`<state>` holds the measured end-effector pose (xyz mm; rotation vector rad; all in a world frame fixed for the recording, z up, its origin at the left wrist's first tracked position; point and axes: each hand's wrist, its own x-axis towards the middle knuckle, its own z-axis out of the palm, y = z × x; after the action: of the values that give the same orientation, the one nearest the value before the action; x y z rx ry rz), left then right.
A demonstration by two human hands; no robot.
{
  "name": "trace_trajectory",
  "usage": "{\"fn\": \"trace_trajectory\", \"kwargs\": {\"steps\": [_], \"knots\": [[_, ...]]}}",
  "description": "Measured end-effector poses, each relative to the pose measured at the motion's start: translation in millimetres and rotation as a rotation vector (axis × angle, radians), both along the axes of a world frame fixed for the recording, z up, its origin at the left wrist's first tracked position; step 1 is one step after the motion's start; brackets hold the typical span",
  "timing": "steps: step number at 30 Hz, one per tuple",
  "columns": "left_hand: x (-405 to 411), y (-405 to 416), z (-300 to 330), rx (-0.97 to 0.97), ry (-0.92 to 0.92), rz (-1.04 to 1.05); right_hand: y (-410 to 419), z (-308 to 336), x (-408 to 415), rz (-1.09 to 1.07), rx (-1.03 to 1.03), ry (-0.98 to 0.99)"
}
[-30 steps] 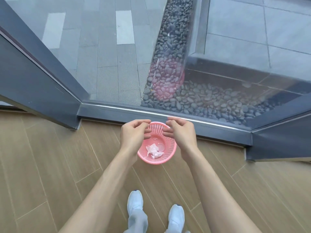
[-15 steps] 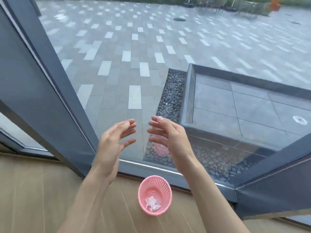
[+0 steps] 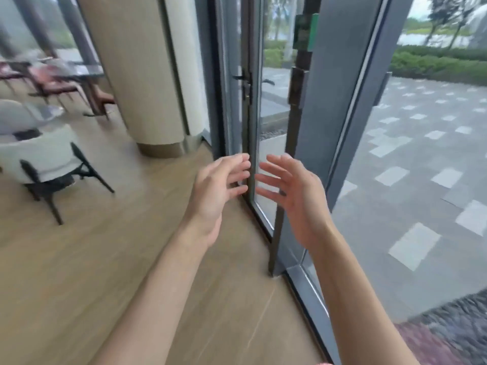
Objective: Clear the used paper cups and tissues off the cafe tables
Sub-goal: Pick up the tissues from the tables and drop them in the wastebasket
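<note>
Both bare forearms reach forward at mid-frame, palms facing each other. The left hand (image 3: 216, 191) has relaxed, slightly bent fingers and its grip holds nothing; the right hand (image 3: 292, 196) spreads its fingers wide, likewise holding nothing. The fingertips are near each other but apart, in front of a grey metal-framed glass door (image 3: 253, 127). No paper cups or tissues are visible; blurred dark cafe benches (image 3: 76, 69) stand far left. A green sign (image 3: 305, 31) on the door frame is unreadable.
</note>
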<state>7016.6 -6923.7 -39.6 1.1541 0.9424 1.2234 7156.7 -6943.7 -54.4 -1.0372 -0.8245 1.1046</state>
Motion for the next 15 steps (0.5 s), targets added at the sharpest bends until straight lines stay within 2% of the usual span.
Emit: {"fn": "trace_trajectory", "kwargs": {"steps": [9, 15], "knots": [[-199, -163, 25, 0.027, -0.005, 0.642, -65, 19, -205, 0.627, -0.003, 0.029], [-269, -264, 48, 0.078, -0.02, 0.882, -142, 45, -302, 0.873, 0.034, 0.004]]}}
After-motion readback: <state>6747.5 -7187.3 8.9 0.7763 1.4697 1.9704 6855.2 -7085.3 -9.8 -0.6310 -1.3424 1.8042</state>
